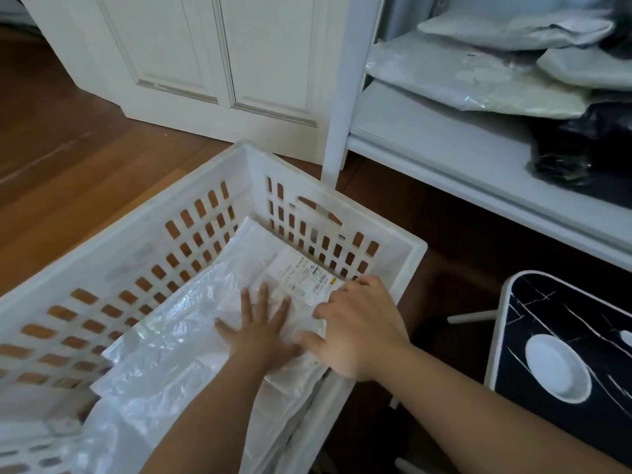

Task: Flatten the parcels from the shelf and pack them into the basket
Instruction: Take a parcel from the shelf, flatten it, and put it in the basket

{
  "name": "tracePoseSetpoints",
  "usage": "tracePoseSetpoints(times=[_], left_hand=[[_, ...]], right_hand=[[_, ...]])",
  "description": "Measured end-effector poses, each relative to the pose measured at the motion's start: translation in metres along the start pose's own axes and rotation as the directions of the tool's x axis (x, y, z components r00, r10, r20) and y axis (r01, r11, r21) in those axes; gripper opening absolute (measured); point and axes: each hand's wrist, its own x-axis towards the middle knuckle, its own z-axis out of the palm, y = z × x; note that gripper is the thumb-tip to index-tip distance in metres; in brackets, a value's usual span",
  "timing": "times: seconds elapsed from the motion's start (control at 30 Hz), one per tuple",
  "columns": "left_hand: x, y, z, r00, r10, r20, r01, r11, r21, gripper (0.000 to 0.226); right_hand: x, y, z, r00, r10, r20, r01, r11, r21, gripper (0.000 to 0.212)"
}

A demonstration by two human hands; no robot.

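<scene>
A white slotted plastic basket (191, 186) stands on the wooden floor with several white plastic parcels lying flat inside. On top lies a white parcel with a printed shipping label (301, 273). My left hand (263, 331) lies palm down on that parcel with its fingers spread. My right hand (359, 331) rests on the parcel's right edge beside the basket's right wall, fingers curled over the edge. More white and grey parcels (478, 77) and a black one (581, 148) are piled on the white shelf (427, 145) at the upper right.
White panelled doors (205, 63) stand behind the basket. A small black marble-patterned table (547, 319) with a white dish (557, 367) stands at the lower right, close to my right forearm. A white shelf post (337, 97) rises just beyond the basket's far corner.
</scene>
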Motion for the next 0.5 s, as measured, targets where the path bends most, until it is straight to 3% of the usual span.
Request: tracePoseSetpoints(times=[0.2,0.33,0.4,0.5], left_hand=[[-0.005,0.009,-0.032,1.000,-0.009,0.005,0.009,0.999,-0.048,0.088],[-0.022,0.029,-0.087,0.983,0.055,-0.174,-0.058,0.998,-0.011,0.076],[-0.037,0.045,-0.116,0.949,0.094,-0.302,-0.102,0.995,-0.010,0.069],[-0.069,0.083,-0.160,0.880,0.196,-0.432,-0.212,0.977,0.012,0.047]], right_hand=[[-0.002,0.007,0.000,0.995,-0.038,-0.087,0.048,0.993,0.111,0.065],[-0.008,0.014,-0.005,0.995,-0.097,-0.008,0.096,0.970,0.225,0.059],[-0.019,0.018,-0.010,0.999,-0.030,0.013,0.021,0.899,0.437,0.059],[-0.061,0.047,-0.016,0.975,0.217,-0.044,-0.131,0.729,0.672,0.060]])
